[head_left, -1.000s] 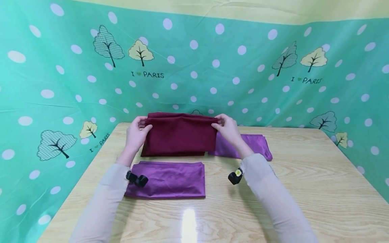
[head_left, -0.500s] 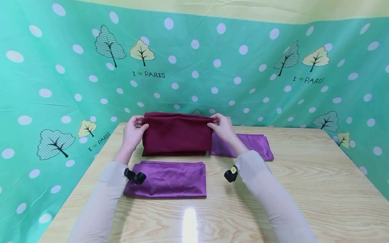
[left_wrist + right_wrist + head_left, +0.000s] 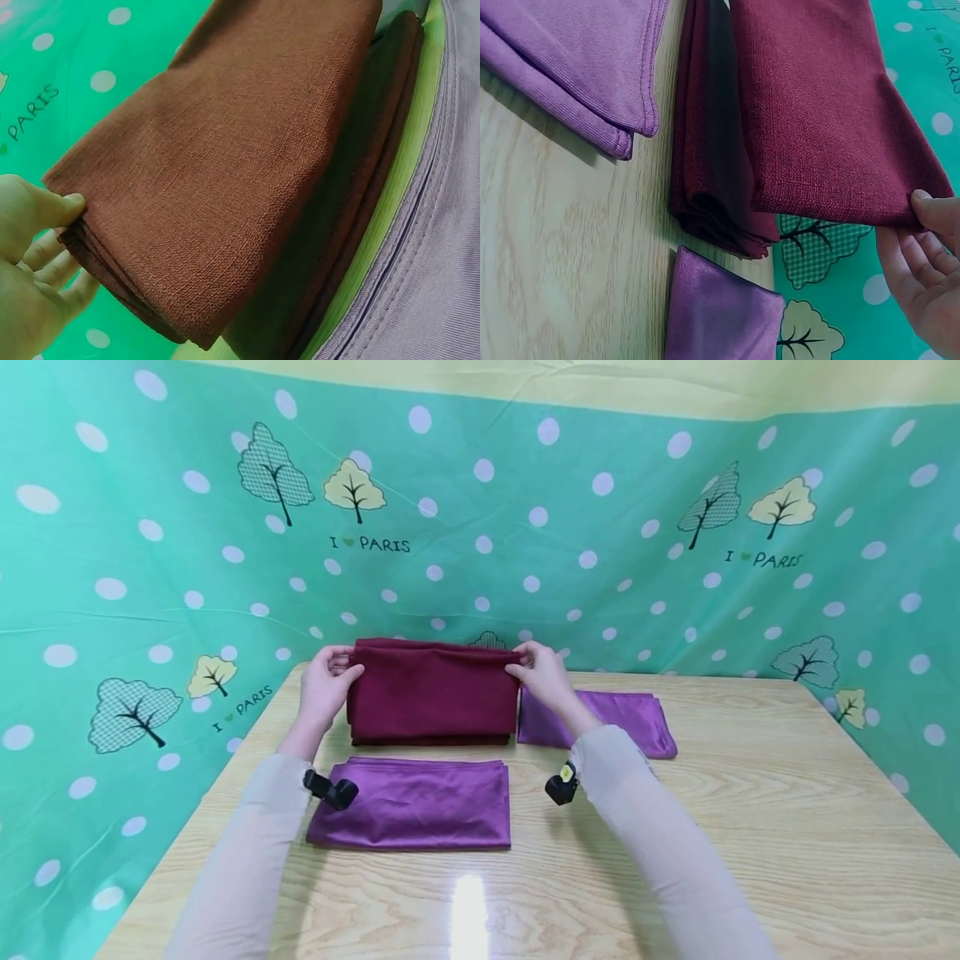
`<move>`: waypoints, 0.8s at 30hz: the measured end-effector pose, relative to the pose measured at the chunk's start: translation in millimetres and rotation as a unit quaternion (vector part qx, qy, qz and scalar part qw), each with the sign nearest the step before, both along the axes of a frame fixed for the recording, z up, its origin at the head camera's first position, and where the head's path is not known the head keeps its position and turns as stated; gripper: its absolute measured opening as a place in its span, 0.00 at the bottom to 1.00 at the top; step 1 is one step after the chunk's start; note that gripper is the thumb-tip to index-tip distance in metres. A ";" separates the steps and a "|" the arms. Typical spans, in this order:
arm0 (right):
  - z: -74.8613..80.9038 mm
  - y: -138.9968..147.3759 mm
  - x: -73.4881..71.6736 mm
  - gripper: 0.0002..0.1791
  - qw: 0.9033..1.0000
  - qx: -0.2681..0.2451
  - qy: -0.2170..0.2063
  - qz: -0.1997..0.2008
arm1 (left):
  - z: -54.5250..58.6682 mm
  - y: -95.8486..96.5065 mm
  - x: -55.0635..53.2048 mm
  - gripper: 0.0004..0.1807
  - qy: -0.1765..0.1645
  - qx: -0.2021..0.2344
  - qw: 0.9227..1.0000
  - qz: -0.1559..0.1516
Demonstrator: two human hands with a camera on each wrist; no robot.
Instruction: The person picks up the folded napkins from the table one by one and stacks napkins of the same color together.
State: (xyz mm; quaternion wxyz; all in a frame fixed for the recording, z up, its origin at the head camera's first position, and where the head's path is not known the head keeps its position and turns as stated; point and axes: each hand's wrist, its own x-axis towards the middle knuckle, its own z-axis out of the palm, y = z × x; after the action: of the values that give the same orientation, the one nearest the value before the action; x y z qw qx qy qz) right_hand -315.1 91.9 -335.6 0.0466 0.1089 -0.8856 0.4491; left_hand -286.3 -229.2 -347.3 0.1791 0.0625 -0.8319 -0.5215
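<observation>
Your left hand and right hand pinch the maroon cloth. It mostly hides the folded layers beneath.

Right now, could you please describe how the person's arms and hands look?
The left sleeve and right sleeve are long and pale grey. The left wrist camera is black; the right wrist camera, also black, bears a yellow patch. The left hand and right hand are ungloved.

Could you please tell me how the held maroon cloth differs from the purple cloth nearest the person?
The maroon cloth has a matte, coarse weave, while the near purple cloth looks shiny. The left hand and right hand hold the maroon cloth up; the near purple cloth lies flat on the table. Both are folded.
</observation>
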 end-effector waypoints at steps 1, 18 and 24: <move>-0.6 -0.6 -0.5 0.14 1.000 0.001 0.000 0.000 | -0.1 -0.3 -0.3 0.19 -0.003 0.001 1.000 0.000; -8.2 -8.2 -6.6 0.17 1.000 0.005 -0.015 -0.003 | -8.3 -4.5 -9.2 0.21 -0.053 0.066 0.996 -0.001; -12.2 -10.3 -7.3 0.18 1.000 0.006 -0.025 -0.010 | -11.1 -3.5 -11.4 0.21 -0.060 0.077 0.995 0.003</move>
State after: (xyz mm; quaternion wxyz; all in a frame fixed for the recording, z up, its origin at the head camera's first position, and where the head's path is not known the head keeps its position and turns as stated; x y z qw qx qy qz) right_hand -322.4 81.6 -347.7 0.0280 0.0887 -0.8904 0.4456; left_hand -297.7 -232.7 -358.4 0.1248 0.1098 -0.7985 -0.5787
